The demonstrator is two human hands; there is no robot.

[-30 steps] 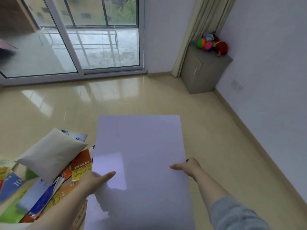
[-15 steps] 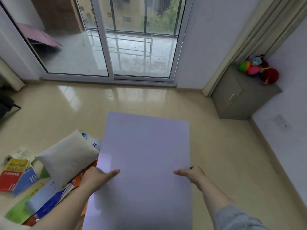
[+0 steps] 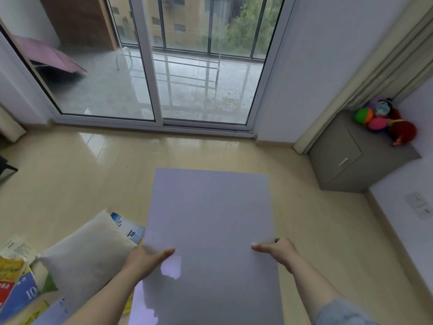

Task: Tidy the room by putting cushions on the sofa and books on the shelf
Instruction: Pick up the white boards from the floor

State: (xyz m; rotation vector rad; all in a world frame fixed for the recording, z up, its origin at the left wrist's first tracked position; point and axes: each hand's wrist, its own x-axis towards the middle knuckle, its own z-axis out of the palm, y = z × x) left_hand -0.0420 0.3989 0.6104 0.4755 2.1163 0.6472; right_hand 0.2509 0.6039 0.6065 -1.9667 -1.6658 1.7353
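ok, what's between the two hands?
Head view: the pale lilac sheet spans the gap, left hand and right hand gripping its opposite edges.

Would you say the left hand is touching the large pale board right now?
Touching. The head view shows the left hand gripping the board's left edge, thumb lying flat on its top face.

Bright diffuse daylight from glass door [image 3: 150, 66] at 12 o'clock; glare streaks on floor [image 3: 98, 141], soft shadows, fisheye bending at edges, slight softness overall.
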